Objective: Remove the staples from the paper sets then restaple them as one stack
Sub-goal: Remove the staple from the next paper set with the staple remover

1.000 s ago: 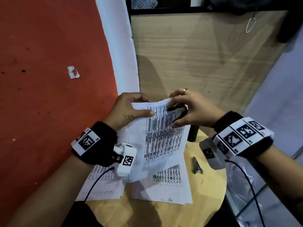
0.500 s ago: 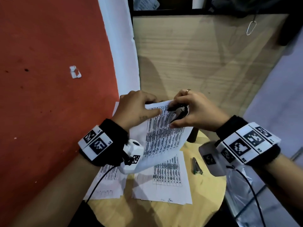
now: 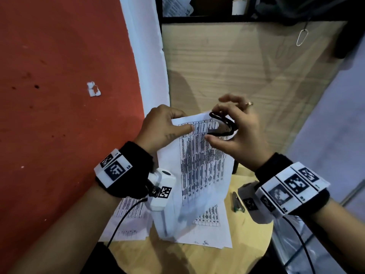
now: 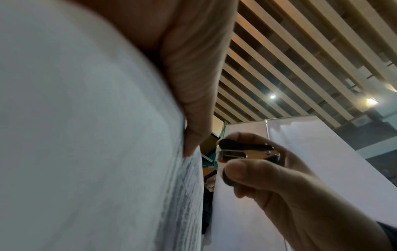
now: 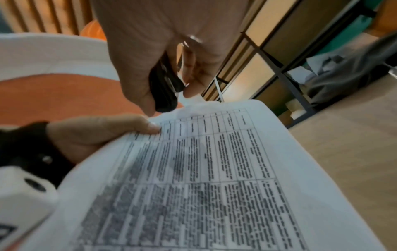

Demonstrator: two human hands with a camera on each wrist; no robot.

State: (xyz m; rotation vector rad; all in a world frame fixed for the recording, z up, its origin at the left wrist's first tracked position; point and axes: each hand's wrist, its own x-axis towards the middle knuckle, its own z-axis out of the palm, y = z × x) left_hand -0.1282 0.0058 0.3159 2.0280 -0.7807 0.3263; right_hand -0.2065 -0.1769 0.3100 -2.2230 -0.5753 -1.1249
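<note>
A printed paper set (image 3: 201, 165) is held upright above the round wooden table (image 3: 250, 240). My left hand (image 3: 167, 127) pinches its top left edge, thumb on the printed face. My right hand (image 3: 223, 141) grips a black staple remover (image 3: 221, 125) at the sheet's top right corner, thumb under it and the other fingers lifted. In the left wrist view the staple remover (image 4: 247, 151) shows metal jaws slightly apart beside the paper set (image 4: 86, 135). From the right wrist, the staple remover (image 5: 165, 84) touches the corner of the paper set (image 5: 214, 169). Two more paper sets (image 3: 209, 230) lie flat on the table.
A small metal stapler (image 3: 238, 202) lies on the table right of the flat sheets. An orange wall (image 3: 59, 95) stands close on the left and a wooden panel (image 3: 237, 66) behind. The table's round edge drops off at the right.
Both hands and the held paper set have risen. My right hand's upper fingers have lifted off the staple remover, and its jaws now stand apart at the corner.
</note>
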